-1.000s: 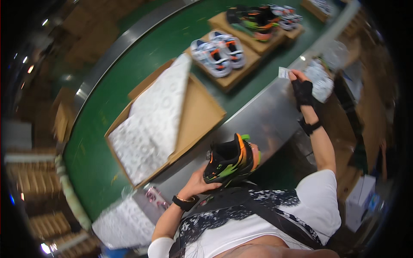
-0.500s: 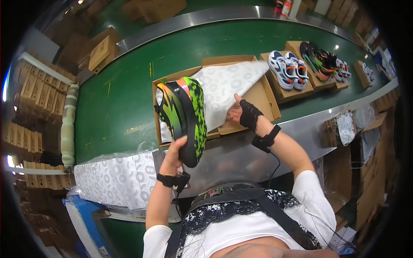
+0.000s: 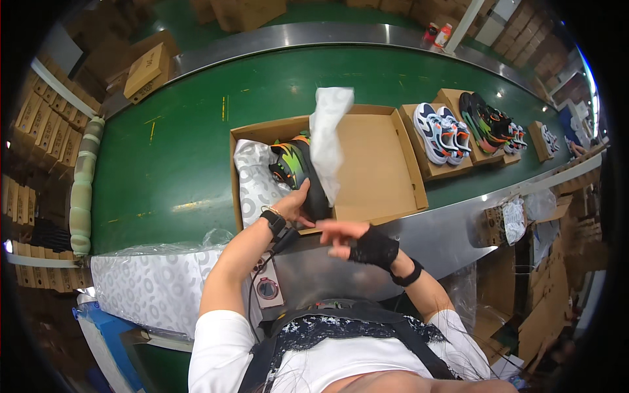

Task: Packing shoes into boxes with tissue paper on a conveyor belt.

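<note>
At the near edge of the open cardboard shoe box (image 3: 367, 157) on the green conveyor belt (image 3: 170, 150), a packer's left hand (image 3: 296, 204) curls around the heel of a black, green and orange sneaker (image 3: 298, 171), settling it onto patterned tissue paper (image 3: 252, 187) at the box's left end. The gloved right hand (image 3: 357, 239) hovers just outside the box, fingers loosely spread, holding nothing. Judging by this, packing is underway; folding the upright tissue sheet (image 3: 327, 137) over the shoe looks next.

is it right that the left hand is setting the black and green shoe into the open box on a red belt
Not quite: the belt is green, not red, as the head view shows. The rest holds: the left hand is on the black and green shoe in the open box.
</note>
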{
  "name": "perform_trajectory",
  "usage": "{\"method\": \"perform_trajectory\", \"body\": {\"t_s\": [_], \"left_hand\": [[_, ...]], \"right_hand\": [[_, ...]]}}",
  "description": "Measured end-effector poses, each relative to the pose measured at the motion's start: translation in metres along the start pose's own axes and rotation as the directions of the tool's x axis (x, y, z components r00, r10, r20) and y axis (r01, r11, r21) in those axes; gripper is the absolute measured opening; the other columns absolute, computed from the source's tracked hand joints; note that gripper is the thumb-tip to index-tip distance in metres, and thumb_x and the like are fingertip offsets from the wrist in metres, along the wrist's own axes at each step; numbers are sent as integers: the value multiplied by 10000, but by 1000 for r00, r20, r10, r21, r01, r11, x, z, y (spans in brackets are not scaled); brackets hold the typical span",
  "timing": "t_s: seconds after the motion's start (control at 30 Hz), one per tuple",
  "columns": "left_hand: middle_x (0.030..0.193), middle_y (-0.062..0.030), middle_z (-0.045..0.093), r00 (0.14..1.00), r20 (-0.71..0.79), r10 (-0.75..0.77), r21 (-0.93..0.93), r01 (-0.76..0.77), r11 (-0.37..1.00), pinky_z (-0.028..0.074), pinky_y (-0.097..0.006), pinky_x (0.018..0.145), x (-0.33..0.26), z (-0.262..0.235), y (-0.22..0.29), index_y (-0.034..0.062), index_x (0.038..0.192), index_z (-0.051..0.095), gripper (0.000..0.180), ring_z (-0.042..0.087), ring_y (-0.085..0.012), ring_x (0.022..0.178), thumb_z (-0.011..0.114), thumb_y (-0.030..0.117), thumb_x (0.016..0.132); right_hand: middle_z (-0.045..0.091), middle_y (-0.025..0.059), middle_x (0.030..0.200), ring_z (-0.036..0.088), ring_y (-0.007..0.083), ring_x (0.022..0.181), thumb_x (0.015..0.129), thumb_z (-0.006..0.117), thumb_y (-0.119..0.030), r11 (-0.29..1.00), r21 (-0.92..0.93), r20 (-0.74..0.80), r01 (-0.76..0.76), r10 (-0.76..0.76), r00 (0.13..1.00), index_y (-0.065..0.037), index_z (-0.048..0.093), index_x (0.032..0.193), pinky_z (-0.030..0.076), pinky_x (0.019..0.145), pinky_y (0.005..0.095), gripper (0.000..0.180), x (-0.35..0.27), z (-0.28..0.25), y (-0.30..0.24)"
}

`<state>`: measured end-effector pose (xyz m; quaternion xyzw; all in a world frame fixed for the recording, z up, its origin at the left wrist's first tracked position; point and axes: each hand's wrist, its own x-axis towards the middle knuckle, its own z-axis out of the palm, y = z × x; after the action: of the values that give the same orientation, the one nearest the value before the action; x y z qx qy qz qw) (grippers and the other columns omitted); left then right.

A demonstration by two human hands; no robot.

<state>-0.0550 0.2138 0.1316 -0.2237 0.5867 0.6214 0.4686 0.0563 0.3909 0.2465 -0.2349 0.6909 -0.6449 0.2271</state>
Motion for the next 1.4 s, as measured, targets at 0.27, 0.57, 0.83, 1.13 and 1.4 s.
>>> {"method": "perform_trajectory", "body": {"t_s": [0.27, 0.57, 0.83, 1.13, 1.4], "left_hand": [[990, -201, 524, 935, 68, 348, 381, -346, 857, 462, -261, 617, -45, -22, 0, -76, 1042, 447, 566, 541, -184, 889, 634, 347, 716], [934, -106, 564, 160, -433, 887, 245, -926, 287, 408, -292, 746, -81, 54, 41, -68, 1017, 497, 412, 524, -165, 853, 623, 210, 740], [1039, -125, 510, 865, -188, 465, -636, -468, 614, 493, -376, 715, -89, 39, -76, 11, 1104, 419, 286, 534, -248, 930, 477, 111, 843], [958, -183, 529, 622, -551, 557, 2, -666, 746, 394, -375, 767, -67, 23, -75, -38, 988, 496, 483, 480, -275, 935, 408, 417, 853], [845, -264, 507, 461, -321, 827, 552, -619, 559, 364, -402, 729, -35, 6, -112, -86, 896, 488, 433, 472, -361, 805, 361, 328, 878]], "right_hand": [[557, 74, 1028, 541, 181, 920, 763, 600, -260, 306, 823, -63, -478, 886, 460, -71, 484, 1104, 454, 725, 332, 407, -26, -12, 94], [556, 41, 850, 537, 175, 757, 687, 566, -82, 826, 553, -725, -110, 543, 424, -25, 512, 910, 431, 672, 291, 236, -12, 15, 79], [493, 147, 1094, 471, 274, 987, 642, 552, -19, 834, -446, -871, -323, -322, 372, 10, 444, 1082, 379, 769, 335, 454, -29, -22, 91], [315, 79, 1309, 317, 299, 1170, 703, 465, -12, 60, -928, -364, -369, -366, 856, -283, 419, 1205, 264, 798, 528, 572, -29, -36, 120], [331, 88, 1296, 316, 300, 1179, 727, 448, -39, 66, -937, -344, -344, -350, 871, -288, 408, 1215, 265, 814, 554, 550, -38, -27, 115]]}}
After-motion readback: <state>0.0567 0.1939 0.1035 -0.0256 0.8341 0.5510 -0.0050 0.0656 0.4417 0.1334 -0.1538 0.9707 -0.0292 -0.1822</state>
